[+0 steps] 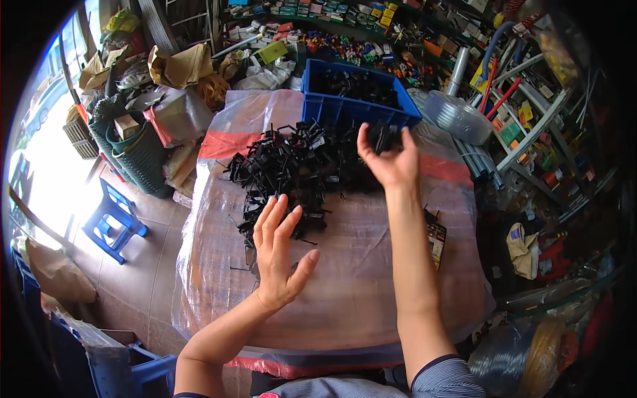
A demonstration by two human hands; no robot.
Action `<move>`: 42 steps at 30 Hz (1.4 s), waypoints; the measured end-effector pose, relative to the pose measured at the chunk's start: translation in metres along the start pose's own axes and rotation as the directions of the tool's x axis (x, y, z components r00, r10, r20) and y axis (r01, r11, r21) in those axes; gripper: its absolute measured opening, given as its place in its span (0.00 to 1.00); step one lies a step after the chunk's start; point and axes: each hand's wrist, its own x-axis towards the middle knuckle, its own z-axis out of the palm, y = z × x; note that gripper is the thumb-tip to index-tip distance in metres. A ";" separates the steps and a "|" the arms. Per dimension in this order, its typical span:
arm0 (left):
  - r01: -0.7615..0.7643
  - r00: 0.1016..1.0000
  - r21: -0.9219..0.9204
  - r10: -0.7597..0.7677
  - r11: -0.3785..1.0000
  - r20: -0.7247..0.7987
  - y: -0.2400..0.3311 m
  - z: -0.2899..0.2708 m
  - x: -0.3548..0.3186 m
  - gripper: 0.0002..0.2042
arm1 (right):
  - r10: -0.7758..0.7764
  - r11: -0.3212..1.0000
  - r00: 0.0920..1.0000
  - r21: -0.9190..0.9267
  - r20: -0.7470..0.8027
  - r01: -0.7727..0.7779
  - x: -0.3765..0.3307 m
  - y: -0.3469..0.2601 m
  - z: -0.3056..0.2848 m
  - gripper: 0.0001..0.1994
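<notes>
A loose heap of small black plastic pieces with thin prongs (279,159) covers the middle and far part of the sheet-covered table (352,265). My left hand (282,252) is over the near left edge of the heap, its fingers stretched out and thumb apart, with nothing in it. My right hand (393,159) reaches to the heap's far right side, palm up, with several black plastic pieces (383,138) between thumb and fingers. Just beyond it stands a blue plastic bin (361,109), holding more black pieces. The exact shape of the held pieces is too dark to make out.
A patterned card or packet (436,242) lies right of my right forearm. Left of the table are a small blue stool (114,219) and a dark green basket (136,156). Rolls of clear tubing (458,116) and crowded shelves border the right and far sides.
</notes>
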 end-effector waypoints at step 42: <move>0.096 0.954 -0.355 0.016 0.930 0.298 0.011 0.010 0.001 0.22 | 0.308 0.432 0.894 -0.885 0.325 0.172 -0.132 0.009 -0.090 0.17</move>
